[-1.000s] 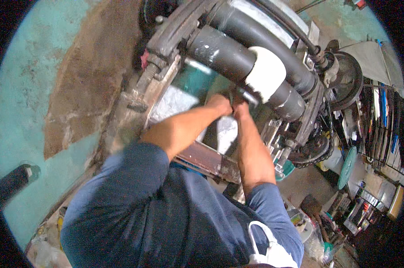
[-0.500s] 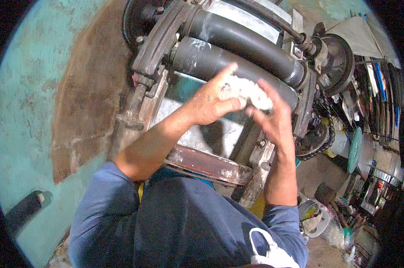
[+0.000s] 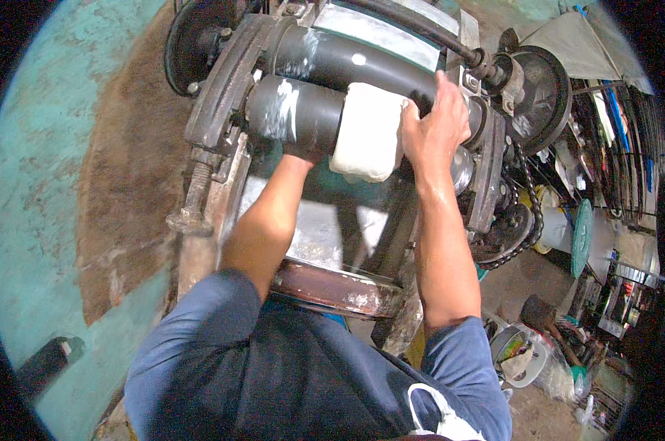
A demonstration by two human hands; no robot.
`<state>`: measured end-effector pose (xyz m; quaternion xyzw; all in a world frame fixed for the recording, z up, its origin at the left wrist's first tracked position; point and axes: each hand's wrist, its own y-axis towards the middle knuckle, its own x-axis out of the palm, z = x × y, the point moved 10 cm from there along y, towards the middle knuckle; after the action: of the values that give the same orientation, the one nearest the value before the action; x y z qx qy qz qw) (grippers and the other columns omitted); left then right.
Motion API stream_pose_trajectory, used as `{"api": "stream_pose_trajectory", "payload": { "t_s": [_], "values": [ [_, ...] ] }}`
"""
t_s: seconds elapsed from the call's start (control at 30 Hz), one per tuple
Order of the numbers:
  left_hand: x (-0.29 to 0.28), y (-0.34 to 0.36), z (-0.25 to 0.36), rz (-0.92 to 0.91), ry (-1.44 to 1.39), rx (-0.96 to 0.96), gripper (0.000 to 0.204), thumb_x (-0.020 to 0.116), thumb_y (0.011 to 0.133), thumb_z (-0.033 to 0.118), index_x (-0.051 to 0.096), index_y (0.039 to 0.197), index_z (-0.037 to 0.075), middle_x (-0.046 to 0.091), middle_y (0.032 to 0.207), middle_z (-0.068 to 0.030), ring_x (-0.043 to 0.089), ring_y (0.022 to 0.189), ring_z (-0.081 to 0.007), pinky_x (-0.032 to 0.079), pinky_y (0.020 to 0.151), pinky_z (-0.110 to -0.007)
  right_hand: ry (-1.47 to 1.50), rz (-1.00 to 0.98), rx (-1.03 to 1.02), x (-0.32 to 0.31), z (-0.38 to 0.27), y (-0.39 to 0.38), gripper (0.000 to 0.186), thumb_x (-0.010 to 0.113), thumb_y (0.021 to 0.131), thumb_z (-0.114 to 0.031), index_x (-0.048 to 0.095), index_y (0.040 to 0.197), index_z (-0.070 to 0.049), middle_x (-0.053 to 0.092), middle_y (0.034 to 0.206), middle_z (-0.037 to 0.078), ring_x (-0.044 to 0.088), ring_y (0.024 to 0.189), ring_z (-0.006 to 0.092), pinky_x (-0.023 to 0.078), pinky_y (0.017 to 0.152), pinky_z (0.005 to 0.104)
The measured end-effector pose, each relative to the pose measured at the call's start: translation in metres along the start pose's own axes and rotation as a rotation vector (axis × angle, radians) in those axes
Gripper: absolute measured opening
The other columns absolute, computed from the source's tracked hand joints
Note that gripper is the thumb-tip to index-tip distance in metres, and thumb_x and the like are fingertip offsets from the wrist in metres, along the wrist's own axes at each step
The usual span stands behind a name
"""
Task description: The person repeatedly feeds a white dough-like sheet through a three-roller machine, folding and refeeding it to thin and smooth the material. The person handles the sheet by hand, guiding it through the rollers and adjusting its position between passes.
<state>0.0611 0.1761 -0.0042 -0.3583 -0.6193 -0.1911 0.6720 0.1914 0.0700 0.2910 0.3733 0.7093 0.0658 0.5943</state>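
Note:
A thick, smooth white slab (image 3: 365,132) lies over the nearer dark roller (image 3: 274,110) of a worn metal machine, below the farther roller (image 3: 325,55). My right hand (image 3: 435,128) is at the slab's right side, thumb at its edge and the other fingers spread upward, slightly blurred. My left hand (image 3: 298,158) reaches beneath the nearer roller, left of the slab; its fingers are hidden behind the roller. Below the rollers is a white-dusted tray (image 3: 318,235) with a reddish-brown front bar (image 3: 325,287).
Large wheels (image 3: 538,95) flank the machine, with a drive chain (image 3: 534,228) at right. Racks of long strips (image 3: 623,147), a teal lid (image 3: 582,235) and cluttered containers (image 3: 516,356) stand to the right. A dark cylinder (image 3: 46,364) is at lower left.
Half a second ago both hands held a crumpled white mass; now a smooth slab lies on the roller. My left hand has dropped behind the roller, and my right hand has moved upward.

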Motion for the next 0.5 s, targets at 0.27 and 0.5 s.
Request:
{"api": "stream_pose_trajectory", "payload": {
  "t_s": [0.27,0.5],
  "values": [
    [0.015,0.023,-0.023,0.028,0.150,0.165,0.039,0.042,0.101,0.037,0.059,0.122,0.008,0.064,0.118,-0.0100,0.062,0.104,-0.0236,0.050,0.092,-0.043,0.608,-0.061,0.227,0.010,0.018,-0.182,0.023,0.069,0.081,-0.014,0.066,0.102,-0.004,0.065,0.091,0.007,0.060,0.087,0.0218,0.045,0.081,0.0352],
    [-0.051,-0.052,-0.053,0.463,0.658,-0.069,0.031,0.040,0.102,0.027,0.060,0.118,0.009,0.067,0.114,-0.0056,0.067,0.095,-0.0210,0.058,0.077,-0.041,1.778,-0.325,1.629,0.212,0.108,-0.248,0.035,0.056,0.094,-0.028,0.062,0.109,0.002,0.066,0.091,0.011,0.064,0.081,0.0207,0.054,0.075,0.0378]
  ]
}}
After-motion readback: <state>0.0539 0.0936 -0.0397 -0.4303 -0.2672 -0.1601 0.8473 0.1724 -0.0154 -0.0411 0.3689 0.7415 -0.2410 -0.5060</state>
